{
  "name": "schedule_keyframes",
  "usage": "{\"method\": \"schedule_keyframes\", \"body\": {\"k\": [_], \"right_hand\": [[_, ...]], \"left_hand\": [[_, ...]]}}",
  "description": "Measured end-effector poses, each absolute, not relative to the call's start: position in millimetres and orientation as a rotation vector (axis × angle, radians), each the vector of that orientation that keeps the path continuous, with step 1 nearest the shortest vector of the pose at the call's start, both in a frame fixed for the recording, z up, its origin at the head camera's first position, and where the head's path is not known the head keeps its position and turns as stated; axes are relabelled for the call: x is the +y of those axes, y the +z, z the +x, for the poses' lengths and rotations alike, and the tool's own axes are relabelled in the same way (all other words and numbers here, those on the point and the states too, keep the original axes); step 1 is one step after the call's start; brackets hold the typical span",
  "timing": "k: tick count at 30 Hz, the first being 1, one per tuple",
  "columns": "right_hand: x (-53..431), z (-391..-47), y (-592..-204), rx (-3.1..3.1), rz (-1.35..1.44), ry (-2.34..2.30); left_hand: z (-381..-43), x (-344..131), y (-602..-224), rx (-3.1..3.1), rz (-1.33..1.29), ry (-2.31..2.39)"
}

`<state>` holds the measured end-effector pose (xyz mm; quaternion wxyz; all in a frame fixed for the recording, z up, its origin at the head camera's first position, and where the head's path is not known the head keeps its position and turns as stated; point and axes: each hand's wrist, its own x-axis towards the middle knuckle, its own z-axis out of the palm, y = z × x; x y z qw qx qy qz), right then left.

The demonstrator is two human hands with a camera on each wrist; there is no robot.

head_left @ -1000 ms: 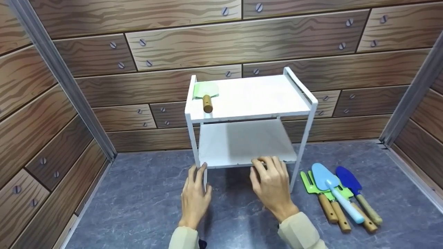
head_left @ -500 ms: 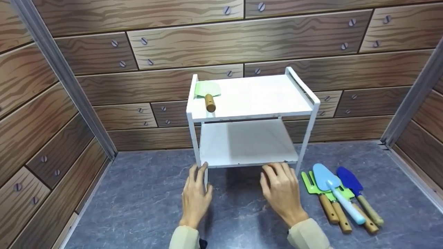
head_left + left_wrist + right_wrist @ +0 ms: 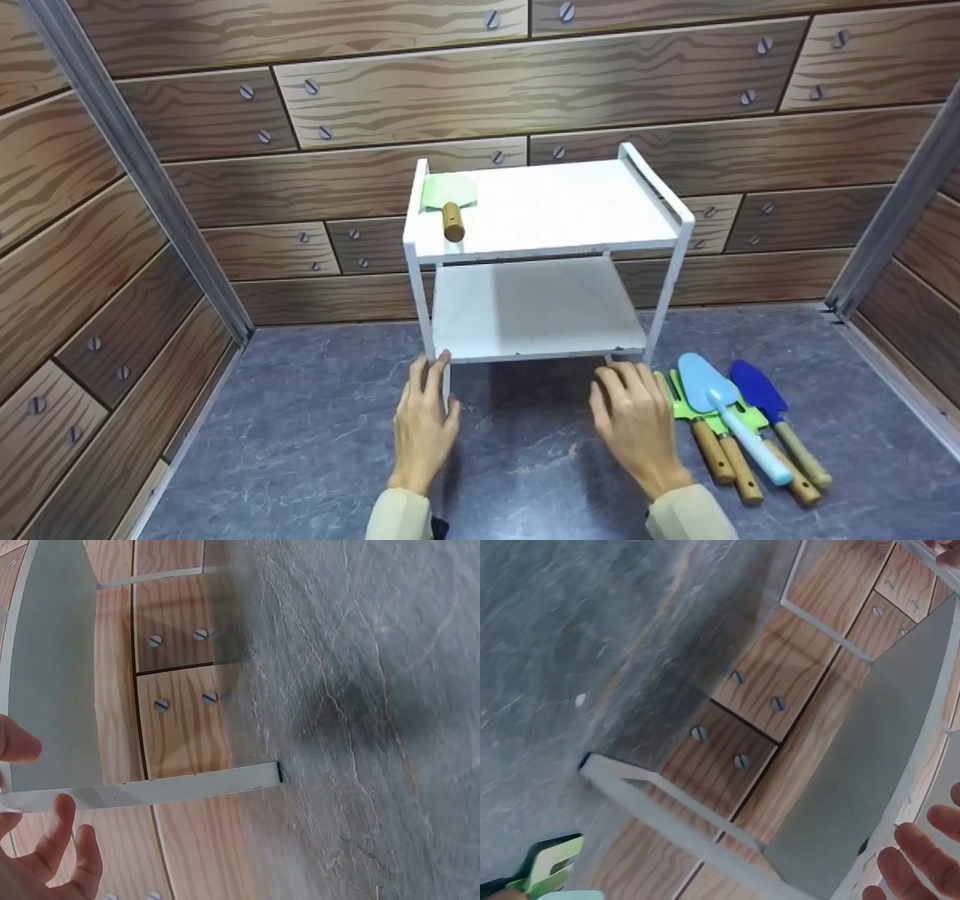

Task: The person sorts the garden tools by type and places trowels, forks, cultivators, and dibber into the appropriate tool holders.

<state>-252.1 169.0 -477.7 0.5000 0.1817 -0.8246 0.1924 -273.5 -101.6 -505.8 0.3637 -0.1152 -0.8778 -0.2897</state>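
A small white two-tier rack [image 3: 555,202] stands in the middle against the plank-patterned wall. My left hand [image 3: 421,427] is at its front left leg; in the left wrist view that leg [image 3: 187,786] lies between the thumb on one side and curled fingers [image 3: 52,840] on the other. My right hand [image 3: 637,420] is just below the lower shelf's front right corner, with loosely bent fingers and nothing in them. On the top shelf, at its left end, lies a garden shovel [image 3: 450,193] with a pale green blade and brown wooden handle pointing forward.
Right of the rack, a pile of garden tools lies on the grey marbled surface [image 3: 315,435]: a light blue trowel [image 3: 705,382] on top, green forks [image 3: 679,405] with wooden handles beneath, and a dark blue trowel [image 3: 757,386] beside them. Plank-patterned walls [image 3: 97,300] enclose three sides.
My right hand has slid to the right from the middle of the lower shelf's front edge to its right corner, dropping slightly. The left hand, rack and tools have stayed put.
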Motion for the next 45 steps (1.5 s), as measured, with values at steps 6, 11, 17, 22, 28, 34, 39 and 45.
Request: {"method": "schedule_keyframes", "body": {"k": [6,11,17,22,28,34,39,45], "right_hand": [[181.0,-250.4,-484.7,-2.025,0.413,0.45],[191.4,-248.6,-492.4,-2.043,0.392,0.432],[208.4,-244.8,-501.2,-2.058,0.359,0.414],[223.3,-242.1,-506.4,-2.06,0.322,0.404],[237.1,-238.0,-509.2,-2.111,0.288,0.383],[252.9,-236.4,-512.0,-2.111,0.266,0.368],[266.0,-235.4,-515.7,-2.114,0.241,0.337],[277.2,-233.2,-518.5,-2.192,0.174,0.323]], "left_hand": [[-274.0,-102.9,-505.7,-2.26,-0.294,-0.663],[-272.5,-104.2,-504.5,-2.27,-0.288,-0.616],[-266.6,-102.1,-503.4,-2.144,-0.302,-0.505],[-268.2,-98.0,-502.3,-2.074,-0.421,-0.413],[-272.1,-97.2,-506.1,-2.176,-0.46,-0.349],[-275.6,-95.5,-508.6,-2.19,-0.458,-0.335],[-275.7,-92.4,-511.1,-2.196,-0.455,-0.323],[-274.8,-91.6,-511.9,-2.214,-0.435,-0.34]]}}
